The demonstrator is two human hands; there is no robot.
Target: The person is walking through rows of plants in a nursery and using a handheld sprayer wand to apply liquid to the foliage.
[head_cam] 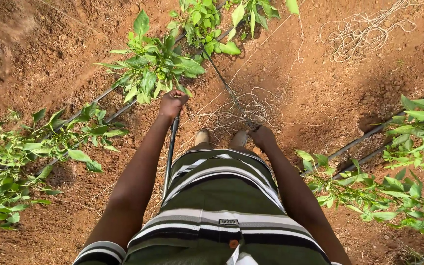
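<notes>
Looking down from my head, I see my left hand (173, 104) curled into a closed fist at the base of a leafy green plant (154, 66), just where its lower leaves meet the red soil (320, 93). A thin dark rod (169, 157) runs down from that fist toward my body, along my left forearm; my fingers wrap its upper end. My right hand (262, 137) is shut too, knuckles up, gripping the near end of a slim dark stake (229, 91) that slants away up and left toward a second plant (207, 24) at the top of the picture. Pale twine (231, 115) lies in a loose tangle on the ground between my two hands, and some strands reach my right fist; whether I pinch any of it I cannot tell. Another heap of twine (361, 32) sits well apart, near the top right. My shoes (221, 137) show just beyond the hem of my striped green shirt (222, 196), between both wrists. Black drip hoses (119, 110) run diagonally under the plants at left, and another pair of hoses (369, 140) passes the foliage (393, 191) at right.
</notes>
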